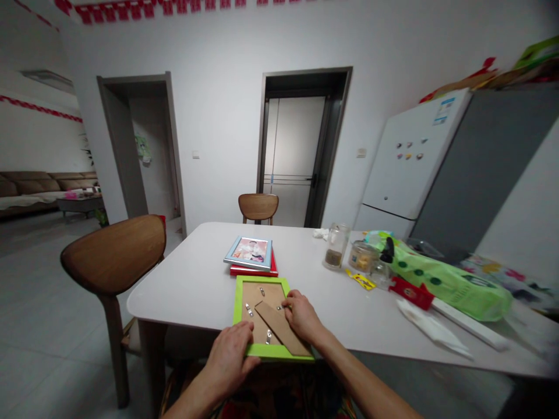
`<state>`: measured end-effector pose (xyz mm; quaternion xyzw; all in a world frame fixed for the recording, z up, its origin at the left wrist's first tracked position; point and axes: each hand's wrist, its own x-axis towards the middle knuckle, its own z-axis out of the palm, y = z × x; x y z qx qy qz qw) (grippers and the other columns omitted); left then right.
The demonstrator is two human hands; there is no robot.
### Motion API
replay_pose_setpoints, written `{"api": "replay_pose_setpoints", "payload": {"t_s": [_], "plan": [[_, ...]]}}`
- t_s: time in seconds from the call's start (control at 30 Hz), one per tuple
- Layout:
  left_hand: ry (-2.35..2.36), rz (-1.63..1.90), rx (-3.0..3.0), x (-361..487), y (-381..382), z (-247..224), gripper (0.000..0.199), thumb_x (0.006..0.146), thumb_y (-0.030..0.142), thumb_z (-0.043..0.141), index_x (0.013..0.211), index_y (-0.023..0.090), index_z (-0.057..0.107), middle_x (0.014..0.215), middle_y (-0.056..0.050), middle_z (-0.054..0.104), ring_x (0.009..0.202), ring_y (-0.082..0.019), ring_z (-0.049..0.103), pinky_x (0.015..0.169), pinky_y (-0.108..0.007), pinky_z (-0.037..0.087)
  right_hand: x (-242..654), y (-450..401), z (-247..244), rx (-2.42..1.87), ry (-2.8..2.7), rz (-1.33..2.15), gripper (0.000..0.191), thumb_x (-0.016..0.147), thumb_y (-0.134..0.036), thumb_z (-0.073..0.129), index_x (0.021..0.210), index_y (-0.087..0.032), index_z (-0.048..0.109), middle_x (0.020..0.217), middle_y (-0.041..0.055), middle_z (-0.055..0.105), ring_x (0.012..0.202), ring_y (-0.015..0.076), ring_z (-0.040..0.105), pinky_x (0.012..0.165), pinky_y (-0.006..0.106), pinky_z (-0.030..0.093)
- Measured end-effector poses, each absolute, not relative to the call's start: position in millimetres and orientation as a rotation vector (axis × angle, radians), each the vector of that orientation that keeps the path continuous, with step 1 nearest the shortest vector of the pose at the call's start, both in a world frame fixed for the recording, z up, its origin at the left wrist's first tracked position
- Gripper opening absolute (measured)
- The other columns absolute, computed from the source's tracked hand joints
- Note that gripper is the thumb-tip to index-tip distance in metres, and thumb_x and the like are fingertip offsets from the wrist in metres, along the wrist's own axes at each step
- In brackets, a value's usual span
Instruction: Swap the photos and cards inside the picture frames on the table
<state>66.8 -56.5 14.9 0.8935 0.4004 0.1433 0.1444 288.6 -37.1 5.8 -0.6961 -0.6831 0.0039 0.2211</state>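
Observation:
A green picture frame [238, 299] lies face down at the table's near edge, with its brown backing board [251, 288] showing. Several small metal clips [249, 310] sit around the board, and a brown stand leg [279, 329] slants across it. My left hand [233, 349] grips the frame's lower left corner, thumb at the near edge. My right hand [301, 314] is closed over the right side, its bent fingertips at the right-hand clip [279, 307]. Just beyond lie a light-blue picture frame [250, 252] holding a photo, face up, and a red frame [255, 271] under it.
On the table's right are a glass jar [334, 250], a tub with a yellowish content [362, 256], a red packet [411, 292], a green plastic package [445, 279] and a white tissue [430, 326]. Wooden chairs stand left [116, 253] and at the far side [258, 206].

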Motion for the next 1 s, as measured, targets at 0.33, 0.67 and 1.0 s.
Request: {"api": "replay_pose_setpoints", "payload": {"t_s": [0.33,0.67,1.0], "plan": [[1.159,0.418,2.564,67,-58,16,0.045,0.067,0.029,0.058,0.109,0.019,0.045,0.124,-0.005,0.045,0.114,-0.018,0.038,0.096,-0.029,0.026,293,-39,7,-1.893,-1.906,0.031,0.024,0.073,-0.017,0.041,0.069,-0.017,0.065,0.088,0.0061,0.056,0.080,0.0130,0.052,0.072,0.021,0.037],[1.131,0.454,2.558,63,-59,12,0.047,0.066,0.031,0.060,0.109,0.019,0.045,0.122,-0.005,0.046,0.111,-0.019,0.041,0.095,-0.028,0.029,243,-31,26,-1.747,-2.074,-0.028,0.023,0.076,-0.023,0.043,0.074,-0.019,0.066,0.089,0.0064,0.059,0.087,0.0176,0.048,0.077,0.026,0.032],[1.092,0.442,2.570,61,-64,24,0.039,0.066,0.030,0.060,0.102,0.022,0.046,0.112,-0.001,0.051,0.101,-0.019,0.047,0.090,-0.028,0.034,209,-23,14,-1.668,-2.214,0.056,0.026,0.076,-0.020,0.044,0.059,-0.019,0.063,0.070,0.0037,0.060,0.074,0.0140,0.049,0.077,0.026,0.031]]}}
